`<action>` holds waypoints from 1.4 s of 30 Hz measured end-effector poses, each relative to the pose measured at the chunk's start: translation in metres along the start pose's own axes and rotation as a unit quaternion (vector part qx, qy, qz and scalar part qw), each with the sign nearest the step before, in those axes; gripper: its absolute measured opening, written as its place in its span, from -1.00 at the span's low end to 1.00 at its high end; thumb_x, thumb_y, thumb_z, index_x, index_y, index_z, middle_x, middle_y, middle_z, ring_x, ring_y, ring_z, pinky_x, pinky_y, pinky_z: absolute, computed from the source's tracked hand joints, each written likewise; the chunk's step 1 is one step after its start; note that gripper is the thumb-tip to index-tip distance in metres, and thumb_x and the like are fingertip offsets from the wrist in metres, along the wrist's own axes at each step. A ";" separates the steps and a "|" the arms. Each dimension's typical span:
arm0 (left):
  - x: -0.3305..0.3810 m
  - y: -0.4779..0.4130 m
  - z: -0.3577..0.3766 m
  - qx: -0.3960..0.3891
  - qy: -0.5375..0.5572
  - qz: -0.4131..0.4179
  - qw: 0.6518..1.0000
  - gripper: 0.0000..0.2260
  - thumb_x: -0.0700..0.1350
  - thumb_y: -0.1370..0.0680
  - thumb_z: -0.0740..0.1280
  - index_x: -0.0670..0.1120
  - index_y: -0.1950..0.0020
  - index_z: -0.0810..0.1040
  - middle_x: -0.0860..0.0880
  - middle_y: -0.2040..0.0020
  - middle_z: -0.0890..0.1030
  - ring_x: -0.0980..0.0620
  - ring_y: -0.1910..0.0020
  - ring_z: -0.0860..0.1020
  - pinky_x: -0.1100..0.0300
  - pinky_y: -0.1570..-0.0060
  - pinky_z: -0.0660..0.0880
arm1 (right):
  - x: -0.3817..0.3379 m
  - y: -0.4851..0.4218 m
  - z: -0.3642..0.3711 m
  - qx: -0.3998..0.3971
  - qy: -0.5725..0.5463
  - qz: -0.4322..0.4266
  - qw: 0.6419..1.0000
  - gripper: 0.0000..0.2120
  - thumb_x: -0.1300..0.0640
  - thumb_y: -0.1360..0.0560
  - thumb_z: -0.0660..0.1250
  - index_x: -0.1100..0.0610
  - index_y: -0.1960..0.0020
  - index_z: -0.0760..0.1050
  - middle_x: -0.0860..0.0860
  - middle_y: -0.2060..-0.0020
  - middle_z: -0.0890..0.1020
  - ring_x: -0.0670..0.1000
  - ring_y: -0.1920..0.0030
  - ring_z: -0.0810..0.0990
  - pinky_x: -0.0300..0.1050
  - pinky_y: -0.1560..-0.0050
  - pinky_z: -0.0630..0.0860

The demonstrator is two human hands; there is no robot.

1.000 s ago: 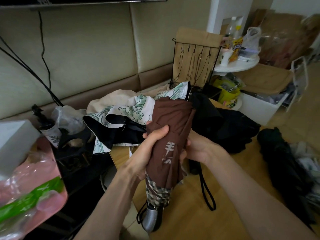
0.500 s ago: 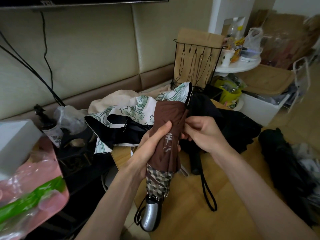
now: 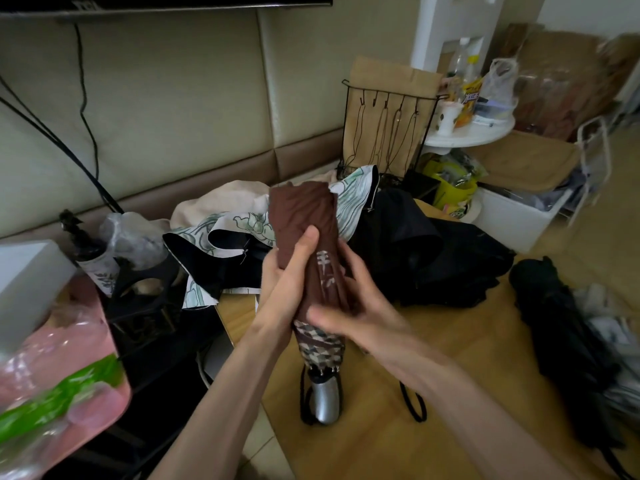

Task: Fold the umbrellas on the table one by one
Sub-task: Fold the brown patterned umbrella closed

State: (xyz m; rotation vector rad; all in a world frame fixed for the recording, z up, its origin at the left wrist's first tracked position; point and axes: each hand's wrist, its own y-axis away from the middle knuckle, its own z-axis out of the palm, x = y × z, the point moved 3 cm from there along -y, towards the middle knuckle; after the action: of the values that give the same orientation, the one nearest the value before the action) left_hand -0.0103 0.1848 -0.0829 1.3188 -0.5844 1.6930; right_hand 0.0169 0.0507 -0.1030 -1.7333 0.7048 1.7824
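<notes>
The brown umbrella (image 3: 301, 209) is held nearly upright over the near edge of the counter (image 3: 381, 438). Its canopy is gathered into a roll with white lettering facing the camera. A checked band sits just below the hands, and the silver handle (image 3: 324, 400) points down with a black strap looped round it. Whether the handle rests on the wood cannot be told.

The left grip (image 3: 287, 282) is wrapped round the roll from the left, with the thumb lying up the front of the fabric. The right grip (image 3: 363, 310) is blurred. It seems to clasp the roll from the right, fingers along the side and thumb across the lower front.

Just behind lies a floral umbrella (image 3: 242, 226), loose and unfolded, touching a black umbrella (image 3: 440, 261) heaped beside it. Another black umbrella (image 3: 561, 341) lies well apart at the right. A wire rack (image 3: 388, 133) stands at the back of the counter.
</notes>
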 end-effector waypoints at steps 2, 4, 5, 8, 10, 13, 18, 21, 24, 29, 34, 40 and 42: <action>0.004 0.002 0.002 0.009 0.002 0.016 1.000 -0.39 0.26 -0.41 0.58 -0.20 -0.21 0.66 -0.20 0.04 0.76 -0.15 0.07 0.75 -0.04 -0.07 0.67 | 0.004 0.005 0.010 0.007 0.065 -0.034 0.997 0.00 0.15 -0.51 0.59 -0.29 -0.66 0.02 -0.36 -0.40 0.50 -0.25 -0.40 0.53 -0.25 -0.34 0.52; 0.007 0.006 0.004 0.004 -0.012 0.022 1.000 -0.41 0.28 -0.39 0.58 -0.13 -0.21 0.66 -0.11 0.00 0.77 -0.07 -0.01 0.75 -0.02 -0.16 0.65 | 0.008 0.006 0.015 0.049 0.071 -0.075 0.993 -0.12 0.21 -0.57 0.51 -0.17 -0.67 0.06 -0.43 -0.35 0.51 -0.29 -0.40 0.51 -0.37 -0.28 0.50; 0.008 0.007 0.006 -0.004 -0.017 0.018 1.000 -0.41 0.27 -0.36 0.54 -0.09 -0.23 0.66 -0.06 -0.02 0.78 -0.03 -0.03 0.75 0.00 -0.18 0.64 | 0.009 0.007 0.016 0.071 0.074 -0.092 0.991 -0.18 0.22 -0.60 0.47 -0.12 -0.67 0.08 -0.42 -0.36 0.52 -0.29 -0.41 0.50 -0.38 -0.29 0.49; 0.006 0.014 0.011 -0.035 -0.019 -0.014 0.999 -0.46 0.23 -0.37 0.52 0.00 -0.27 0.66 0.02 -0.07 0.77 0.05 -0.08 0.74 0.06 -0.23 0.60 | 0.009 0.005 0.013 0.101 0.085 -0.108 0.985 -0.26 0.21 -0.65 0.40 -0.07 -0.68 0.11 -0.26 -0.44 0.51 -0.24 -0.44 0.48 -0.33 -0.35 0.47; 0.003 0.019 0.014 -0.046 0.002 -0.036 0.998 -0.52 0.20 -0.44 0.50 0.02 -0.29 0.66 0.03 -0.11 0.77 0.07 -0.12 0.73 0.08 -0.24 0.59 | 0.008 0.004 0.011 0.099 0.097 -0.110 0.984 -0.27 0.19 -0.67 0.38 -0.08 -0.69 0.09 -0.21 -0.48 0.49 -0.22 -0.47 0.46 -0.27 -0.40 0.47; 0.001 0.022 0.018 -0.038 0.018 -0.042 0.998 -0.52 0.20 -0.45 0.49 0.02 -0.30 0.66 0.03 -0.12 0.76 0.06 -0.13 0.72 0.08 -0.26 0.58 | 0.009 0.001 0.012 0.103 0.124 -0.118 0.980 -0.25 0.15 -0.67 0.38 -0.12 -0.70 0.05 -0.20 -0.52 0.44 -0.22 -0.50 0.42 -0.17 -0.46 0.45; -0.001 0.025 0.016 -0.052 -0.031 -0.002 0.998 -0.37 0.21 -0.28 0.57 0.00 -0.29 0.63 0.01 -0.09 0.77 0.03 -0.12 0.73 0.03 -0.25 0.60 | 0.009 -0.001 0.015 0.118 0.204 -0.122 0.964 -0.15 0.14 -0.67 0.37 -0.11 -0.72 -0.14 -0.06 -0.59 0.26 -0.20 -0.55 0.33 -0.15 -0.49 0.44; 0.000 0.021 0.011 -0.046 -0.041 0.014 0.998 -0.35 0.09 -0.24 0.63 -0.14 -0.26 0.65 -0.10 -0.05 0.77 -0.07 -0.07 0.75 -0.07 -0.21 0.65 | 0.004 0.002 0.014 0.052 0.236 -0.078 0.967 -0.06 -0.04 -0.59 0.42 -0.24 -0.69 -0.18 -0.13 -0.50 0.26 -0.12 -0.51 0.34 -0.06 -0.46 0.47; 0.004 0.015 -0.002 -0.019 -0.024 0.013 0.999 -0.36 0.07 -0.22 0.63 -0.18 -0.23 0.66 -0.15 -0.03 0.77 -0.15 -0.04 0.75 -0.14 -0.20 0.65 | -0.019 0.000 -0.010 0.032 0.228 -0.039 0.972 -0.31 -0.23 -0.39 0.38 -0.38 -0.51 0.35 -0.25 -0.37 0.35 -0.14 -0.45 0.36 -0.24 -0.37 0.38; 0.003 0.021 -0.007 -0.099 -0.048 -0.011 0.994 -0.60 -0.04 -0.39 0.64 -0.12 -0.17 0.70 -0.18 -0.05 0.76 -0.18 -0.03 0.75 -0.02 -0.03 0.69 | -0.036 -0.004 -0.039 0.167 0.104 -0.070 0.978 -0.69 0.06 -0.70 0.32 -0.05 -0.43 0.58 -0.07 -0.30 0.63 -0.17 -0.27 0.63 -0.28 -0.21 0.56; -0.005 0.025 0.003 -0.147 -0.052 -0.042 0.987 -0.68 -0.06 -0.35 0.58 -0.04 -0.09 0.72 -0.14 0.00 0.77 -0.06 0.07 0.76 0.12 0.14 0.67 | -0.023 -0.007 -0.030 0.073 -0.136 0.024 0.988 -0.64 -0.03 -0.71 0.22 0.10 -0.38 0.60 0.03 -0.27 0.70 0.02 -0.33 0.65 0.01 -0.42 0.51; -0.006 0.026 0.005 -0.170 -0.029 -0.056 0.983 -0.69 -0.07 -0.38 0.48 -0.06 -0.11 0.68 -0.14 0.04 0.77 -0.04 0.14 0.75 0.12 0.22 0.68 | -0.021 -0.005 -0.041 0.105 -0.140 -0.014 0.985 -0.63 0.06 -0.52 0.39 0.29 -0.20 0.66 0.23 -0.16 0.72 0.11 -0.16 0.71 -0.11 -0.19 0.66; -0.005 0.027 0.006 -0.176 -0.025 -0.055 0.983 -0.67 -0.07 -0.38 0.48 -0.06 -0.14 0.66 -0.13 0.04 0.77 -0.04 0.14 0.75 0.13 0.23 0.67 | -0.022 -0.006 -0.041 0.111 -0.124 -0.022 0.986 -0.64 0.01 -0.53 0.39 0.22 -0.18 0.68 0.18 -0.12 0.74 0.07 -0.14 0.73 -0.15 -0.12 0.65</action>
State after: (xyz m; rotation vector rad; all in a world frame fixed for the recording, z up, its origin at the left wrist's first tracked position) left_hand -0.0303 0.1647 -0.0811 1.1176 -0.7851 1.3949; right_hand 0.0511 0.0257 -0.0823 -1.3433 0.7217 1.7753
